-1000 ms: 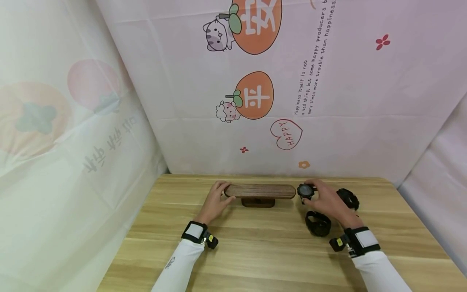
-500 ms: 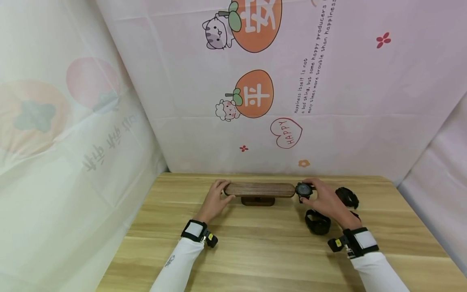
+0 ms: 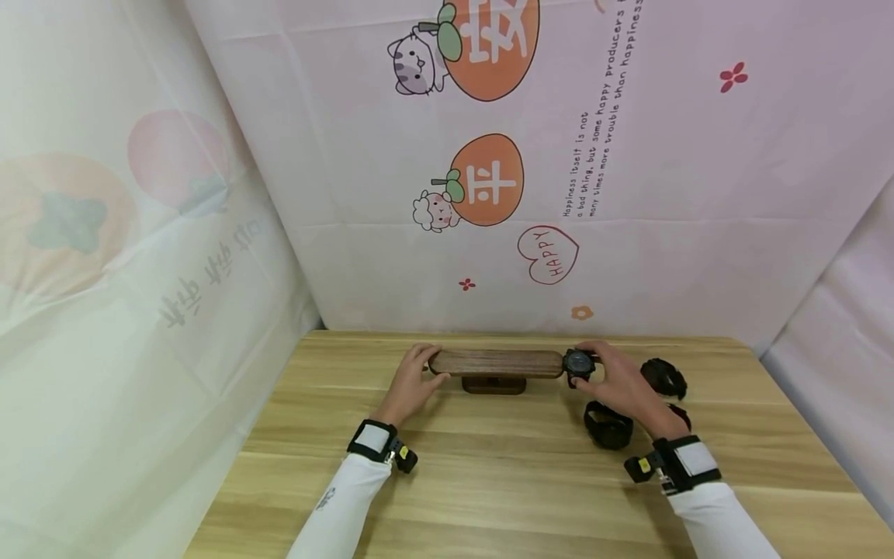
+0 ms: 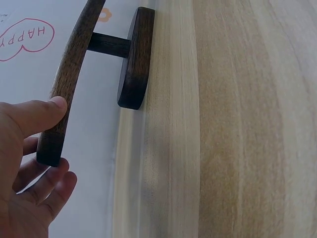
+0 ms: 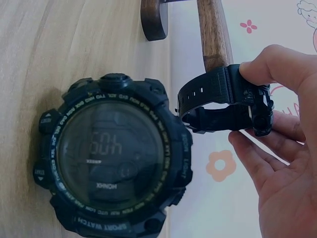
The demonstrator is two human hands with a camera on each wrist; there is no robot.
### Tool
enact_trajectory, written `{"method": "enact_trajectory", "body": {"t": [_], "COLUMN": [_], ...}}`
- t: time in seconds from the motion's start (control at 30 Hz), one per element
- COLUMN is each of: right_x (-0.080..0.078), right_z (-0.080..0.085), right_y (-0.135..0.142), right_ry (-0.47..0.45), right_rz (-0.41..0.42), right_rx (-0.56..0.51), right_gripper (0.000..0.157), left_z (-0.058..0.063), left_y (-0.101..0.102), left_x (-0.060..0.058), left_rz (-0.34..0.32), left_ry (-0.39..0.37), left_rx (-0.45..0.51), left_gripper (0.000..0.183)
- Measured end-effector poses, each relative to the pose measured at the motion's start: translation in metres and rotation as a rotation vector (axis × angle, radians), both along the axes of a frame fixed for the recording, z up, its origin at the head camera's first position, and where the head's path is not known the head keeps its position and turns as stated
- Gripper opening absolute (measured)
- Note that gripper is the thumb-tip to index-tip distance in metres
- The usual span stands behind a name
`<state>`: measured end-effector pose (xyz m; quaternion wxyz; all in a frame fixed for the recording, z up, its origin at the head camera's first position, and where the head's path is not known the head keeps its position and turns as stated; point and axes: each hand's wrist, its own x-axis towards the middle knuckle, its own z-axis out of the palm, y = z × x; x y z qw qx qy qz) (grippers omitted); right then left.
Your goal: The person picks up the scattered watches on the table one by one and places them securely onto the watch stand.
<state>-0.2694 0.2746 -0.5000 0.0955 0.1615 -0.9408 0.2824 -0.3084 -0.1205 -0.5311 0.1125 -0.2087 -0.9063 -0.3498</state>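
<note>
A dark brown wooden T-shaped watch stand (image 3: 496, 363) stands near the table's back edge, its bar level. My left hand (image 3: 408, 388) holds the bar's left end; in the left wrist view the thumb (image 4: 47, 113) lies on one side with fingers behind. My right hand (image 3: 621, 388) pinches a black digital watch (image 3: 579, 363) by its case. Its closed strap (image 5: 203, 94) meets the bar's right end in the right wrist view. Whether the bar tip is inside the loop I cannot tell.
More black watches lie to the right: one upright loop (image 3: 609, 425) before the right hand, one (image 3: 663, 378) behind the wrist, and another (image 3: 680, 418) partly hidden by it. A large watch face (image 5: 114, 153) fills the right wrist view. Printed cloth (image 3: 377, 272) hangs behind the table.
My right hand has moved slightly left with the watch, closing the small gap to the bar's right end. The left hand keeps its hold; the stand stays put.
</note>
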Motion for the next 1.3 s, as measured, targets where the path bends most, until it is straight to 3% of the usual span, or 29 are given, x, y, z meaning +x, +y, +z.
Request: {"method": "enact_trajectory", "body": {"t": [0.5,0.83,1.3], "right_x": [0.002,0.002,-0.001], "right_z": [-0.004,-0.002,-0.003], "right_y": [-0.004,-0.010,-0.015], "right_ry": [0.045,0.036,0.018], "right_rz": [0.026,0.008,0.049], "right_rx": [-0.005,-0.002,-0.042], "right_gripper": [0.063,0.064,0.063], "left_z": [-0.002,-0.002,0.000], "left_y": [-0.002,0.000,0.000], "left_x": [0.003,0.002,0.002], "left_rz": [-0.010,-0.005,-0.004], "left_ry": [0.021,0.022,0.052], "left_rx": [0.006,0.005,-0.003], "left_gripper": [0.057,0.058,0.059]}}
